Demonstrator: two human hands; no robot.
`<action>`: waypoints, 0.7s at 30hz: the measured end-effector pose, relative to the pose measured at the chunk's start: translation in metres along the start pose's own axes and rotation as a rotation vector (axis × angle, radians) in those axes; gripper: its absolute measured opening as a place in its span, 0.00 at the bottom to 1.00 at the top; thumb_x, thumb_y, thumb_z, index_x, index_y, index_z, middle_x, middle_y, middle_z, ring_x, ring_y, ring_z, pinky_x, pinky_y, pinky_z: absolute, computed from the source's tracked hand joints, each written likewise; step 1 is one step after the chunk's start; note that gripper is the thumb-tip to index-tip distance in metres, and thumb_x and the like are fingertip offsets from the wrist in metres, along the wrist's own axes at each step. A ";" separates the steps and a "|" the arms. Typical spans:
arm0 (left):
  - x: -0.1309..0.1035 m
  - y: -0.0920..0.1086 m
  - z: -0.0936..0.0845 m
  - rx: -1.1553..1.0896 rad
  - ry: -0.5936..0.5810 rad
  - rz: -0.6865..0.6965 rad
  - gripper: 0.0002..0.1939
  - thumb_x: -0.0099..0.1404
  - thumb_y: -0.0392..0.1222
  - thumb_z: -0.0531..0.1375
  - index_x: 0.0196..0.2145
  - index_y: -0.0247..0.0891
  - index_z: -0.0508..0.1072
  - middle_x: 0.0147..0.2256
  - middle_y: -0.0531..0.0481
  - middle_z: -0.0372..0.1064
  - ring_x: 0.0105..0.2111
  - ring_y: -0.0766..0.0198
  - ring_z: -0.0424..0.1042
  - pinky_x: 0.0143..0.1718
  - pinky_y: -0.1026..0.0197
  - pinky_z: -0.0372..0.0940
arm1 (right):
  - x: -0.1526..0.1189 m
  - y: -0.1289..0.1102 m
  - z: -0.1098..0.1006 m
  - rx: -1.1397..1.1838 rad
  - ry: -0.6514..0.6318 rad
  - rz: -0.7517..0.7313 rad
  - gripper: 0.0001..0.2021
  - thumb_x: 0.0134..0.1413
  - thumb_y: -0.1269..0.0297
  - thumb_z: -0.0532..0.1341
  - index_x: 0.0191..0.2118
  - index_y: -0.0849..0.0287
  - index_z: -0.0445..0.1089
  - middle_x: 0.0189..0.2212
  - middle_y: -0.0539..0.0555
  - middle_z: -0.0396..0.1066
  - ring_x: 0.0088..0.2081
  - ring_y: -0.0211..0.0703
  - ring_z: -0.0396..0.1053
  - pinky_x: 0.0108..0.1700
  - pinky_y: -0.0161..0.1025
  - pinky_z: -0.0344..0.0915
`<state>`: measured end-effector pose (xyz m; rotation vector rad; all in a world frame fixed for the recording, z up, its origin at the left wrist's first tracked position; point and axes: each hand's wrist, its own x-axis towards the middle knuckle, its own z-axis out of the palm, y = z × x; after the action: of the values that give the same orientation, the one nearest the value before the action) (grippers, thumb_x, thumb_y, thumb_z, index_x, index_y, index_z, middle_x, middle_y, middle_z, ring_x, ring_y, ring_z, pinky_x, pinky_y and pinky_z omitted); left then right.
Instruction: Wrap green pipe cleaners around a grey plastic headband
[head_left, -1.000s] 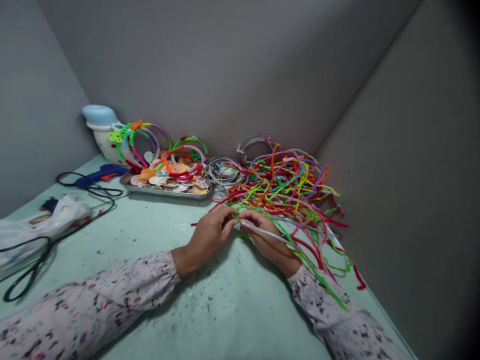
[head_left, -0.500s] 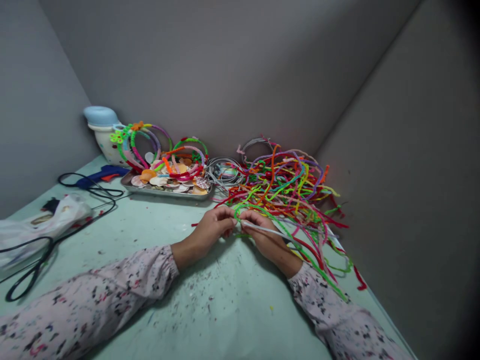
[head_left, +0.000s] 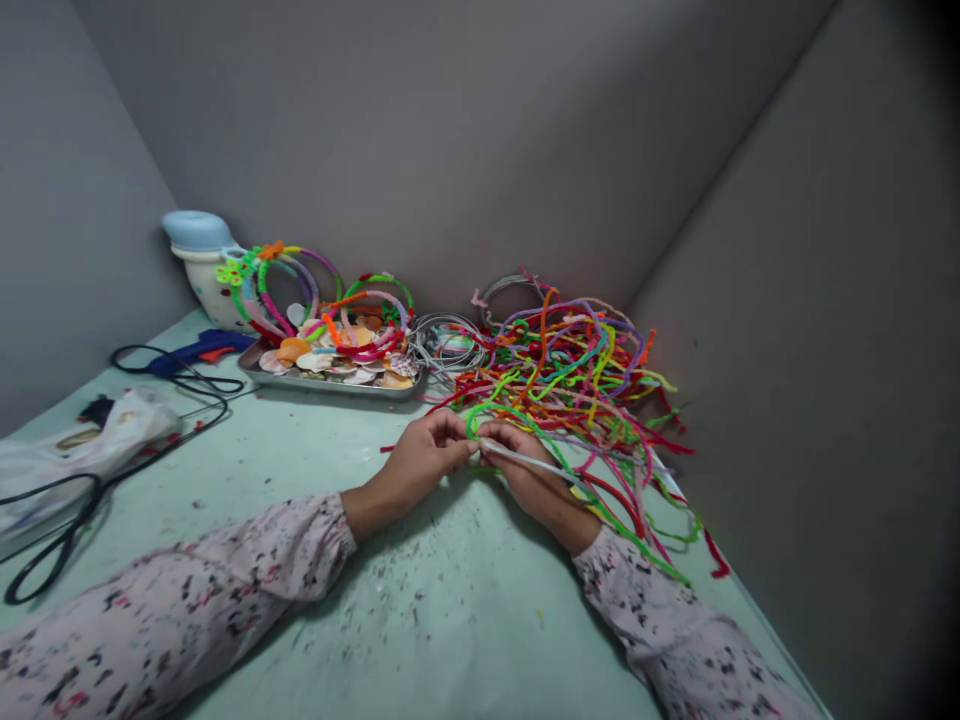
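Observation:
My left hand (head_left: 429, 455) and my right hand (head_left: 525, 468) meet fingertip to fingertip over the table, both closed in a pinch. Between them runs a bright green pipe cleaner (head_left: 611, 520), looped at the fingers and trailing over my right wrist to the sleeve. A pale grey wire (head_left: 534, 462) comes out of my right hand's pinch and lies across the back of that hand. The exact spot where pipe cleaner and wire meet is hidden by my fingertips. Just beyond my right hand spreads a tangled heap of coloured pipe cleaners (head_left: 577, 350).
A metal tray (head_left: 330, 387) of seashells (head_left: 315, 360) bears several wrapped hoops (head_left: 322, 265). Beside it lies a coil of wire (head_left: 446, 345). At left are a white container with a blue lid (head_left: 199, 232), a blue glue gun (head_left: 191, 350), a black cord (head_left: 112, 480) and a plastic bag (head_left: 139, 425).
My left fingers have shifted slightly at the pinch, the thumb now straighter against the green pipe cleaner. The rest of the scene is nearly the same, with a slight shift of view.

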<state>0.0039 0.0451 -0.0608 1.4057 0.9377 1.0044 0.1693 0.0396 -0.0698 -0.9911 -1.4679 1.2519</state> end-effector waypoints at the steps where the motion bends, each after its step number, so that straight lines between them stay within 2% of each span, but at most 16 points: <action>1: 0.000 0.000 0.000 0.011 0.002 0.005 0.09 0.57 0.42 0.61 0.31 0.35 0.66 0.24 0.55 0.63 0.22 0.71 0.61 0.22 0.68 0.57 | 0.000 0.001 0.000 0.010 0.011 0.014 0.10 0.51 0.62 0.61 0.39 0.59 0.69 0.33 0.52 0.69 0.32 0.39 0.65 0.35 0.37 0.63; 5: -0.001 0.002 0.000 0.041 0.010 0.016 0.08 0.57 0.41 0.61 0.31 0.34 0.67 0.25 0.54 0.66 0.23 0.71 0.63 0.24 0.67 0.58 | 0.001 0.000 0.000 -0.015 0.047 0.028 0.09 0.50 0.62 0.62 0.38 0.59 0.70 0.34 0.52 0.69 0.31 0.39 0.65 0.35 0.38 0.63; 13: -0.002 0.008 0.002 0.101 0.060 0.076 0.05 0.57 0.39 0.60 0.30 0.34 0.69 0.27 0.51 0.69 0.27 0.68 0.66 0.30 0.65 0.61 | 0.000 -0.001 -0.002 -0.042 0.028 0.017 0.09 0.51 0.63 0.61 0.39 0.57 0.70 0.28 0.50 0.67 0.30 0.39 0.64 0.33 0.37 0.62; 21: -0.004 0.009 0.002 0.218 0.081 0.120 0.04 0.57 0.38 0.59 0.31 0.34 0.71 0.27 0.51 0.70 0.27 0.67 0.67 0.29 0.65 0.61 | 0.001 0.001 0.000 -0.097 0.050 0.011 0.07 0.50 0.63 0.60 0.35 0.57 0.70 0.30 0.50 0.68 0.30 0.39 0.64 0.33 0.37 0.62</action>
<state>0.0039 0.0398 -0.0522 1.6288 1.0577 1.0805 0.1692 0.0404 -0.0706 -1.0880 -1.4981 1.1645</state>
